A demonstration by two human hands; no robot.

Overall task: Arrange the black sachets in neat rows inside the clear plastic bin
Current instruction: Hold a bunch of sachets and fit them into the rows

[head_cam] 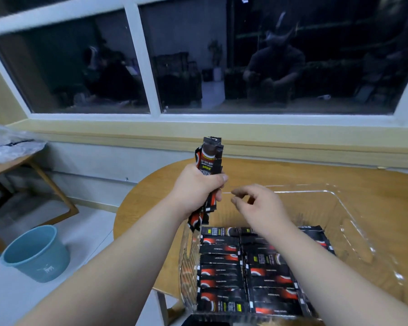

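Observation:
My left hand (197, 187) grips an upright bundle of black sachets (210, 158) with red and white print, held above the left far corner of the clear plastic bin (353, 212). My right hand (257, 203) hovers just right of the bundle, over the bin, fingers loosely curled and apart, holding nothing. Inside the bin, several black sachets (222, 260) lie flat in two side-by-side rows along its near left part. My right forearm hides part of the right row.
The bin stands on a round wooden table (292, 172) beneath a dark window. A blue bucket (35, 252) sits on the floor at left. Another wooden table with crumpled clear plastic (10, 144) is at far left.

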